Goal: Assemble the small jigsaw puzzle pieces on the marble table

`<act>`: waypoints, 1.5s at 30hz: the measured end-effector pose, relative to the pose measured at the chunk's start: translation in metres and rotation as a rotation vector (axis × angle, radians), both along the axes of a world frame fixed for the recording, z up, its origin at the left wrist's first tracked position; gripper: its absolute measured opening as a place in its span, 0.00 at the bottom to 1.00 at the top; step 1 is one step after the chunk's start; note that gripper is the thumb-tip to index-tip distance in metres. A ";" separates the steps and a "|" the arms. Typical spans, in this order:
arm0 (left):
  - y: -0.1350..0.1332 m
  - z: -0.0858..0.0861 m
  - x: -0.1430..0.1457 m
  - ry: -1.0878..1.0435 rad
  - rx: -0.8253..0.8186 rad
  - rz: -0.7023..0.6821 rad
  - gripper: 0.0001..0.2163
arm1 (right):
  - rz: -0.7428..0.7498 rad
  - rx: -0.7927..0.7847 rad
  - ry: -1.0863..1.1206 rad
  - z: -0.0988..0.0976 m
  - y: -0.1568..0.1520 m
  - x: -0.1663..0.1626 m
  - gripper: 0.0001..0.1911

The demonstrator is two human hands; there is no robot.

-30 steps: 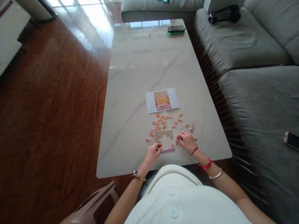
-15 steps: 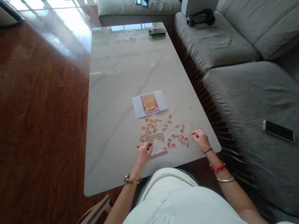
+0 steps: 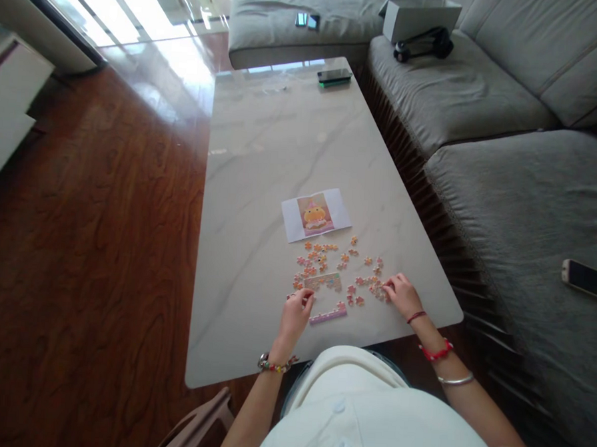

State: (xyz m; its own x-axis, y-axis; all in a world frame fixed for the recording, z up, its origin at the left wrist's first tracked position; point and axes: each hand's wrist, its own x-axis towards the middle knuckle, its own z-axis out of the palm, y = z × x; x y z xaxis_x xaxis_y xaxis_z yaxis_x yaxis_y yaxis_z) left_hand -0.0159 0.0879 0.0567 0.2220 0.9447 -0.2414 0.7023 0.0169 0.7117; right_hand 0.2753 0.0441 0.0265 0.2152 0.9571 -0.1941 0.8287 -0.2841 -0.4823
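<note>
Small orange and pink jigsaw puzzle pieces (image 3: 318,258) lie scattered on the marble-patterned table. My left hand (image 3: 296,310) is closed in a pinch beside a joined puzzle strip (image 3: 328,280); what its fingertips hold is too small to make out. Below that strip lies a purple-edged joined strip (image 3: 328,314), just right of my left hand. With fingers pinched together, my right hand (image 3: 403,297) touches a puzzle piece at the right-hand cluster (image 3: 376,289). Beyond the pieces is a paper sheet (image 3: 289,218) with a printed picture of an orange figure.
The marble-patterned table (image 3: 262,148) has a rounded corner near my right wrist. Dark phone-like devices (image 3: 335,77) lie stacked at its far end. A grey sofa (image 3: 520,195) runs along the right, carrying a phone (image 3: 590,279), a white box (image 3: 419,20) and a black strapped object (image 3: 425,45).
My right hand has moved left from beside the pieces to the right-hand cluster. My left hand stays pinched in nearly the same place on the table. The whole view has shifted.
</note>
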 end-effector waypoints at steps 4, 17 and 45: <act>0.001 -0.001 -0.003 0.003 0.000 0.012 0.09 | 0.032 -0.061 -0.031 0.001 0.004 0.004 0.07; 0.011 0.003 -0.001 0.022 0.023 0.013 0.09 | 0.035 0.109 0.056 0.012 0.031 0.000 0.11; -0.003 -0.001 -0.028 0.090 -0.029 0.141 0.09 | 0.278 -0.005 0.049 0.014 0.055 -0.061 0.11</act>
State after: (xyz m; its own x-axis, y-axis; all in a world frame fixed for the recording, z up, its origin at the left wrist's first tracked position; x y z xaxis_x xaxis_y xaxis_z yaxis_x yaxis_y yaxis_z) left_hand -0.0443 0.0852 0.0561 0.0640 0.9574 -0.2817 0.7525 0.1392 0.6438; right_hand 0.2143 0.0987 0.0408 -0.0648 0.9771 -0.2025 0.8509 -0.0520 -0.5227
